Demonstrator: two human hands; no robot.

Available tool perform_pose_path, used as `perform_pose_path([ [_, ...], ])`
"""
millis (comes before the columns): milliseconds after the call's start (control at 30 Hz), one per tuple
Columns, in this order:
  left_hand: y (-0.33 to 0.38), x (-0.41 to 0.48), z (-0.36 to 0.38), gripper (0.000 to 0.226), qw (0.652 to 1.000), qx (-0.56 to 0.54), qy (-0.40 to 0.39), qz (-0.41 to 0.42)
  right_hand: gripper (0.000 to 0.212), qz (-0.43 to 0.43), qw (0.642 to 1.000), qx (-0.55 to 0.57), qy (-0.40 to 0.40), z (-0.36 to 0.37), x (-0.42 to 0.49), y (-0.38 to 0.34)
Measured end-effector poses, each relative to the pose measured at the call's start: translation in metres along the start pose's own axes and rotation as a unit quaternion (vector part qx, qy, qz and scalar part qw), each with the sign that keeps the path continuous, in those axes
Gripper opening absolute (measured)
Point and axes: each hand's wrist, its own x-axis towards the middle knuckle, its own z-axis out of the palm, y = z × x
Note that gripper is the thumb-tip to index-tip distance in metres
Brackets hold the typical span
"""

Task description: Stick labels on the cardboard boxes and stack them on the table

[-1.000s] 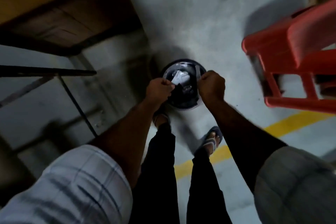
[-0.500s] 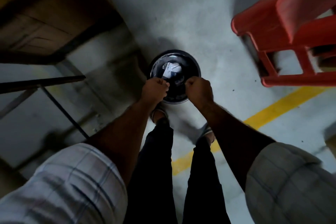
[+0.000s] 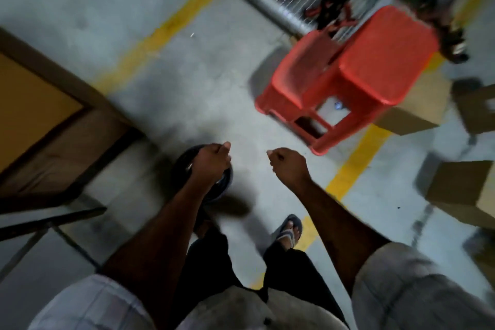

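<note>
Walking to the brown cardboard boxes (image 3: pixel 460 187) on the floor (image 3: pixel 187 88), we should keep any label uncreased: our left hand (image 3: pixel 211 161), above the round black bin (image 3: pixel 184 166), and right hand (image 3: pixel 288 166) are curled, around what we cannot tell.

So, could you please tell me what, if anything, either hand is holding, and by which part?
It cannot be told: the left hand and right hand are both curled, but blur hides anything pinched inside.
</note>
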Motion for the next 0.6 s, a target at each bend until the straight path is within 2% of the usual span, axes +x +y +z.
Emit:
perform_pose_path([
  [100,0.028,-0.051,0.057,0.033,0.999,-0.026,-0.037,0.029,0.050,0.032,0.996,0.066,0.044,-0.068,-0.042,0.056],
  [200,0.060,-0.093,0.128,0.032,0.994,0.045,-0.074,0.071,0.054,0.062,0.991,0.081,0.087,-0.142,-0.081,0.127],
  [333,0.117,-0.141,0.236,0.035,0.965,0.138,-0.164,0.149,0.053,0.116,0.975,0.079,0.172,-0.250,-0.150,0.189],
  [467,0.167,-0.175,0.342,0.052,0.921,0.209,-0.229,0.237,0.055,0.189,0.931,0.147,0.277,-0.317,-0.208,0.264],
  [600,0.203,-0.209,0.430,0.049,0.865,0.276,-0.290,0.302,0.040,0.257,0.871,0.212,0.360,-0.356,-0.254,0.316],
])
